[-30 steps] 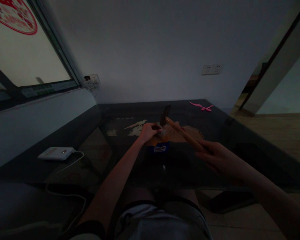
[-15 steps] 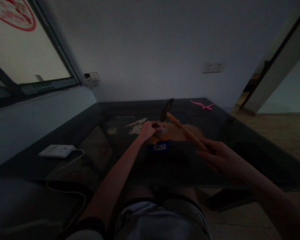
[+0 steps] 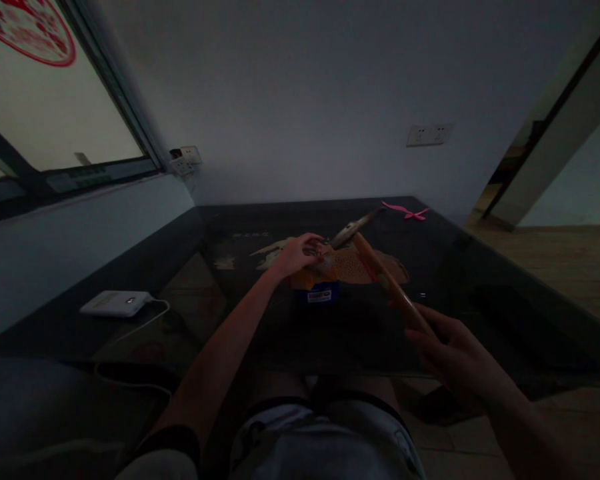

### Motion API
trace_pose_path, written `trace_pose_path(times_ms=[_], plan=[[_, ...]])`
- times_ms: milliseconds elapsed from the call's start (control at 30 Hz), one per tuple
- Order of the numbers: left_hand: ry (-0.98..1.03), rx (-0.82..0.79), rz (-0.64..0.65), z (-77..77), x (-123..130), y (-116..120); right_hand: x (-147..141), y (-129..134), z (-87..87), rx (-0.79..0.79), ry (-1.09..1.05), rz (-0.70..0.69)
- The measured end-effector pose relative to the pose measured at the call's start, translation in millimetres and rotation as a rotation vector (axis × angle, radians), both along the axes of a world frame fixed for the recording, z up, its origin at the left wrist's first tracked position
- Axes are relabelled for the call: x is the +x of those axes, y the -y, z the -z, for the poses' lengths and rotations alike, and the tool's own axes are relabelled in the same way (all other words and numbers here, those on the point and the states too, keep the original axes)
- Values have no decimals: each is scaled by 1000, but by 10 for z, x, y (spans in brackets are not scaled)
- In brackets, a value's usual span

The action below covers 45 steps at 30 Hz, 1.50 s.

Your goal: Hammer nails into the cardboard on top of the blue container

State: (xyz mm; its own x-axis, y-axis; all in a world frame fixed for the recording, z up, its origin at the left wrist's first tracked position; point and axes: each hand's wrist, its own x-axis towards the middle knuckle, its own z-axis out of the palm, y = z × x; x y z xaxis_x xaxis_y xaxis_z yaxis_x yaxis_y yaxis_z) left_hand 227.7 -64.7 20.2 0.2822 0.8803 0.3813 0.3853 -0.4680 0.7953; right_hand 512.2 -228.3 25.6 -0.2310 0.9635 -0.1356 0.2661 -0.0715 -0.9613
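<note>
My right hand (image 3: pixel 447 347) is wrapped round the wooden handle of a hammer (image 3: pixel 399 297). Its dark metal head is tilted over the table, just right of my left fingers. My left hand (image 3: pixel 303 255) has its fingers curled at the left end of a flat brown dotted piece (image 3: pixel 347 265); what they pinch, if anything, is too dark and small to make out. Orange material (image 3: pixel 325 272) shows below those fingertips. Beneath lies a blue box (image 3: pixel 321 293) with a pale label, partly covered by the brown piece.
The dark glossy table (image 3: pixel 260 333) has a pale printed design left of my hand. A white power bank (image 3: pixel 116 303) with a white cable lies at left. A pink ribbon-like thing (image 3: pixel 407 212) is at the back right. Behind stands a wall with sockets (image 3: pixel 429 135).
The hammer's head has swung to the right and turned, and my right hand has moved slightly right and down. My left fingers have shifted a little at the same spot.
</note>
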Motion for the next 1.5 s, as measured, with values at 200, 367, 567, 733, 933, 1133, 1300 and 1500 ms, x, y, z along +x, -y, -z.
trace_pose_path(times_ms=[200,367,567,733,933,1133,1300,1500], plan=[[56,152,-339,-41,-511,259,78,280,309,-101,-118,103],[-220,103,-524,356,-903,664,78,466,497,-101,-182,279],[-803,31,-292,674,-845,856,20,545,537,-161,-302,426],[-1027,88,-279,686,-758,850,36,552,543,-176,-331,382],[-1056,201,-287,735,-747,850,38,570,555,-189,-380,459],[-809,158,-357,642,-775,936,1,577,512,-189,-374,462],[-456,89,-360,408,-824,1128,15,564,551,-169,-402,417],[-193,195,-400,77,-723,1108,30,549,562,-159,-328,403]])
